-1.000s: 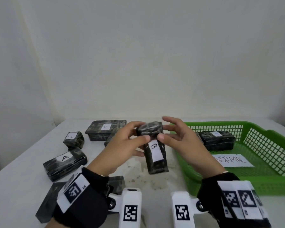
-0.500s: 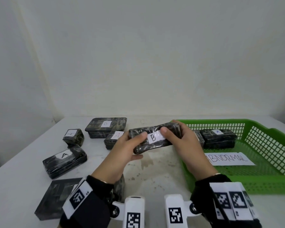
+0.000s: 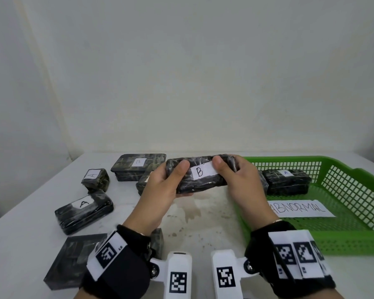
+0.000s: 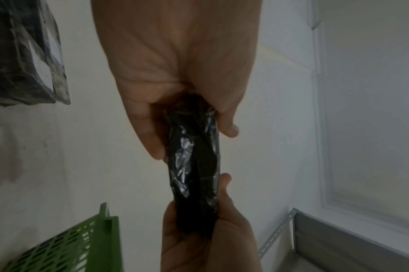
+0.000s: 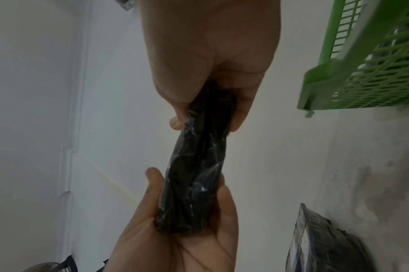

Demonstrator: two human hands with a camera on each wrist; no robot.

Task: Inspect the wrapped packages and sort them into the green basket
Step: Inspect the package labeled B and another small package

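Observation:
I hold a long black wrapped package (image 3: 201, 173) marked B level above the table, its white label facing me. My left hand (image 3: 164, 186) grips its left end, thumb on top, and my right hand (image 3: 242, 180) grips its right end the same way. The wrist views show the package (image 4: 194, 165) (image 5: 199, 174) end-on between both hands, with the left hand (image 4: 175, 73) and right hand (image 5: 210, 64) wrapped round it. The green basket (image 3: 354, 240) stands at the right and holds a package marked A (image 3: 287, 182) and a paper reading ABNORMAL (image 3: 298, 209).
On the white table (image 3: 203, 223) to the left lie a B box (image 3: 138, 167), a small A cube (image 3: 95, 179), a long A package (image 3: 84, 212), a flat dark pack (image 3: 73, 260) and one package partly hidden behind my left hand. A wall stands close behind.
The package was turned from upright to level a second ago. Since half a second ago both thumbs have settled on top beside the label, and it sits about where it was.

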